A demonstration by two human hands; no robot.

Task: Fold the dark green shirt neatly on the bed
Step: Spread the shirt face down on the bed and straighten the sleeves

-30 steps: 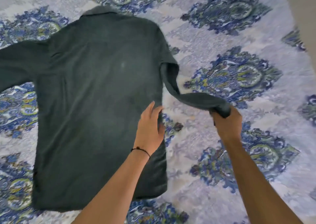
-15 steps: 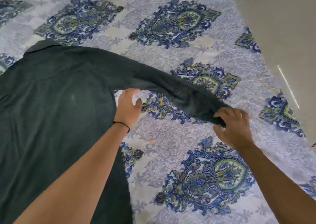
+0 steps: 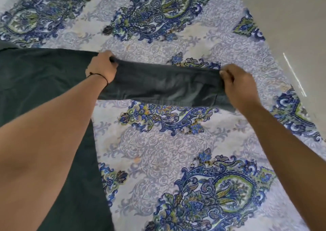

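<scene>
Here the dark green shirt (image 3: 35, 82) lies flat on the bed (image 3: 158, 153), at the left. The left hand (image 3: 101, 68) pinches its sleeve (image 3: 158, 84) near the shoulder. The right hand (image 3: 240, 87) grips the cuff end. No readable words show anywhere.

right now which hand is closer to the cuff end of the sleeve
Right. The right hand pinches the sleeve at its cuff end; the left hand grips the same sleeve at the shoulder end, next to the shirt body.
</scene>
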